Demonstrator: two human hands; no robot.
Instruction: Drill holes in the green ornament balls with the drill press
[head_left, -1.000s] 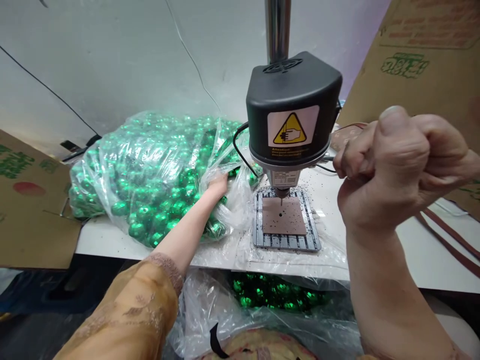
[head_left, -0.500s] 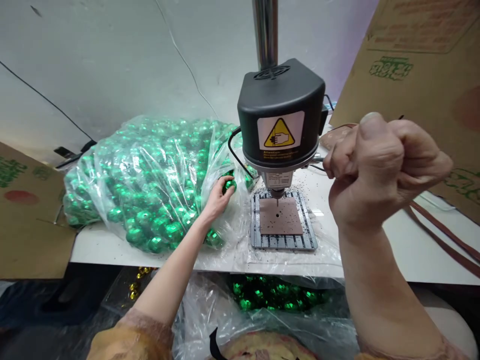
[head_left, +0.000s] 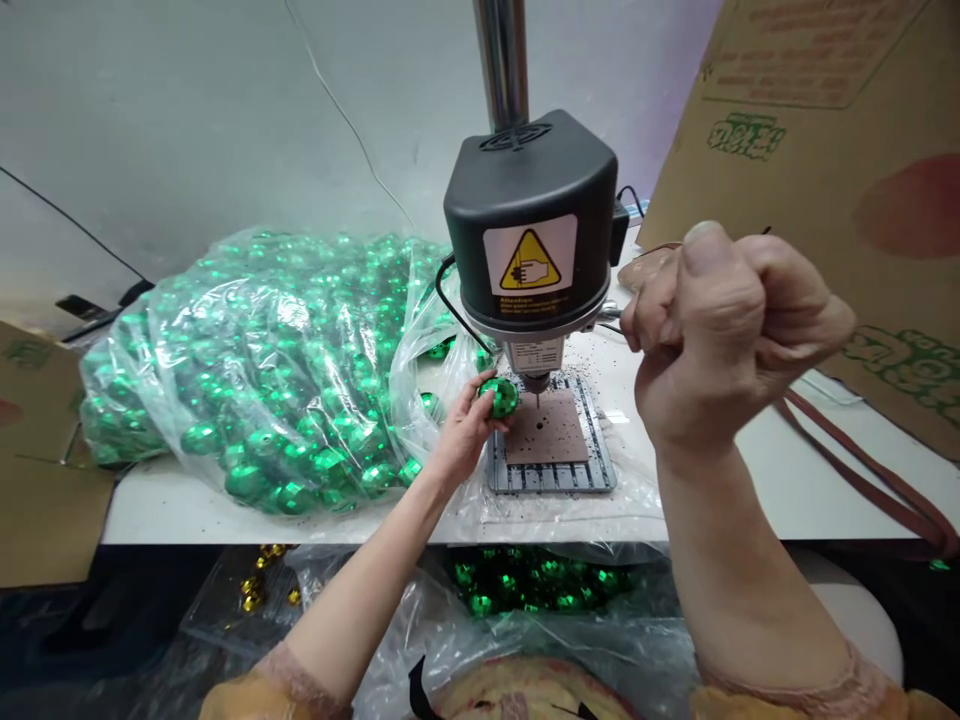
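Though clenched, right hand [head_left: 731, 335] hides its grip — unclear.

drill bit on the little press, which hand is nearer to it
Left. The left hand holds a green ball just left of the drill bit, almost under it. The right hand is a closed fist raised up to the right of the drill head, farther off.

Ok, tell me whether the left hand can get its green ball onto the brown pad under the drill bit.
Probably yes. The left hand already holds the green ball at the pad's left edge; the brown pad lies bare, and the drill bit sits just above it, leaving little room.
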